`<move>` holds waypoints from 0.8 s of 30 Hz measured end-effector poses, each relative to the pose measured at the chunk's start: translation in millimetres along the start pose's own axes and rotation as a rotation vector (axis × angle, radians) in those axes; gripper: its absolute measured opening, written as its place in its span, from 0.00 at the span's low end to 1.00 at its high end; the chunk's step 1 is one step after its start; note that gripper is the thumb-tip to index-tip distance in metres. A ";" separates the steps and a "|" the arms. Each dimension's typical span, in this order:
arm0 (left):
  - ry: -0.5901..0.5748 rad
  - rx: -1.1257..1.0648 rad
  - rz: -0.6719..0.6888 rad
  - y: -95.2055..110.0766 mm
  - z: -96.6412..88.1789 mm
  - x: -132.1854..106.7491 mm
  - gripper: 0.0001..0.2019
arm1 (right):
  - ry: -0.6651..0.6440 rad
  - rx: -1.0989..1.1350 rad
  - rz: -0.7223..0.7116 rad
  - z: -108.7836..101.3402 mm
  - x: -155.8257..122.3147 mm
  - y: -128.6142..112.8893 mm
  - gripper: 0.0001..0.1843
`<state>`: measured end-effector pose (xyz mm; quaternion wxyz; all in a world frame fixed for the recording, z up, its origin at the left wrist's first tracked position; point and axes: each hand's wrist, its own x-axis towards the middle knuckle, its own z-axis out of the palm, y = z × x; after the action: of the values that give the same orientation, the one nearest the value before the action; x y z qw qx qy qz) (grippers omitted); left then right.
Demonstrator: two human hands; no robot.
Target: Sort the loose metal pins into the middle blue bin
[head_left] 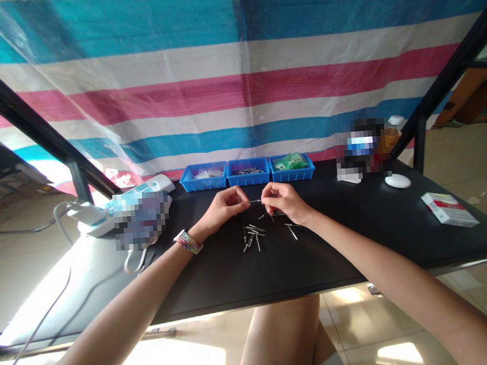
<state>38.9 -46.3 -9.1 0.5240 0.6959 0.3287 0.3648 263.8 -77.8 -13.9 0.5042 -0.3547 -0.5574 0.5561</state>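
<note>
My left hand [225, 205] and my right hand [284, 200] meet above the black table [357, 235], both pinched on one thin metal pin [255, 201] held level between them. A beaded band circles my left wrist. Just below the hands, a loose pile of several similar metal pins [254, 235] lies on the table. Behind the hands stand three blue bins: the left bin [203, 176] with clear bags, the middle bin [248, 172] with metal pins, the right bin [292, 167] with green parts.
A white power strip [102, 213] with a cable lies at the left. A white round object [397, 180] and a red and white box [448, 209] lie at the right. An amber bottle [391, 134] stands at the back. A striped tarp hangs behind.
</note>
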 end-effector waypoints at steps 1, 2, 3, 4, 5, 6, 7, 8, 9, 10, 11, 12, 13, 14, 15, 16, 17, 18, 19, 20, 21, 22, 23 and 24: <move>-0.009 0.006 -0.011 0.6 0.0 0.1 0.17 | 0.008 -0.007 -0.014 0.1 0.2 0.4 0.16; -0.019 0.010 -0.022 1.2 -0.1 0.1 0.17 | 0.017 -0.015 -0.028 0.1 0.4 0.6 0.16; -0.030 0.013 -0.032 1.8 -0.2 0.1 0.17 | 0.026 -0.023 -0.039 0.1 0.6 0.8 0.16; -0.041 0.012 -0.042 2.3 -0.4 0.0 0.17 | 0.034 -0.029 -0.048 0.2 0.7 0.7 0.16; -0.051 0.006 -0.050 2.6 -0.5 -0.1 0.16 | 0.041 -0.032 -0.055 0.3 0.6 0.3 0.16; -0.059 -0.003 -0.058 2.8 -0.7 -0.3 0.16 | 0.046 -0.033 -0.060 0.6 0.5 -0.2 0.17; -0.063 -0.013 -0.064 2.6 -0.9 -0.4 0.17 | 0.050 -0.034 -0.065 0.9 0.2 -0.9 0.17; -0.064 -0.023 -0.071 2.3 -1.0 -0.6 0.17 | 0.053 -0.034 -0.070 1.3 -0.2 -1.7 0.17; -0.062 -0.030 -0.078 1.8 -1.1 -0.6 0.18 | 0.055 -0.036 -0.075 1.7 -0.6 -2.5 0.17; -0.059 -0.033 -0.082 1.2 -1.1 -0.7 0.19 | 0.055 -0.039 -0.080 2.2 -1.0 -3.2 0.16; -0.056 -0.035 -0.086 0.5 -1.1 -0.6 0.19 | 0.054 -0.044 -0.084 2.6 -1.5 -3.7 0.16; -0.052 -0.036 -0.088 -0.2 -1.1 -0.6 0.19 | 0.051 -0.049 -0.086 3.0 -1.9 -4.1 0.16; -0.047 -0.035 -0.091 -1.0 -1.1 -0.4 0.20 | 0.047 -0.056 -0.086 3.2 -2.2 -4.2 0.15; -0.043 -0.034 -0.092 -1.7 -1.1 -0.3 0.19 | 0.042 -0.064 -0.085 3.4 -2.5 -4.2 0.15; -0.040 -0.030 -0.093 -2.3 -1.2 -0.2 0.19 | 0.039 -0.073 -0.083 3.5 -2.7 -4.0 0.15; -0.039 -0.025 -0.093 -2.8 -1.3 0.0 0.19 | 0.036 -0.080 -0.081 3.6 -2.8 -3.7 0.15; -0.038 -0.018 -0.093 -3.1 -1.4 0.1 0.19 | 0.034 -0.087 -0.079 3.5 -3.0 -3.5 0.14; -0.037 -0.008 -0.091 -3.3 -1.4 0.1 0.19 | 0.033 -0.091 -0.079 3.4 -3.0 -3.3 0.14; -0.037 0.002 -0.089 -3.3 -1.4 0.2 0.19 | 0.033 -0.093 -0.078 3.3 -3.1 -3.2 0.14; -0.035 0.012 -0.086 -3.1 -1.3 0.3 0.20 | 0.034 -0.094 -0.078 3.1 -3.2 -3.2 0.14; -0.031 0.023 -0.084 -2.8 -1.1 0.3 0.20 | 0.035 -0.093 -0.077 2.9 -3.2 -3.4 0.14; -0.027 0.032 -0.080 -2.5 -0.9 0.4 0.20 | 0.036 -0.093 -0.075 2.8 -3.2 -3.6 0.14; -0.024 0.040 -0.075 -2.2 -0.7 0.4 0.20 | 0.038 -0.092 -0.072 2.6 -3.2 -3.8 0.14; -0.020 0.047 -0.069 -1.9 -0.6 0.5 0.20 | 0.039 -0.090 -0.069 2.4 -3.1 -4.0 0.14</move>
<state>38.5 -45.1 -10.8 0.5231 0.6998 0.3556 0.3319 262.9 -81.9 -10.2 0.5174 -0.3684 -0.5839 0.5056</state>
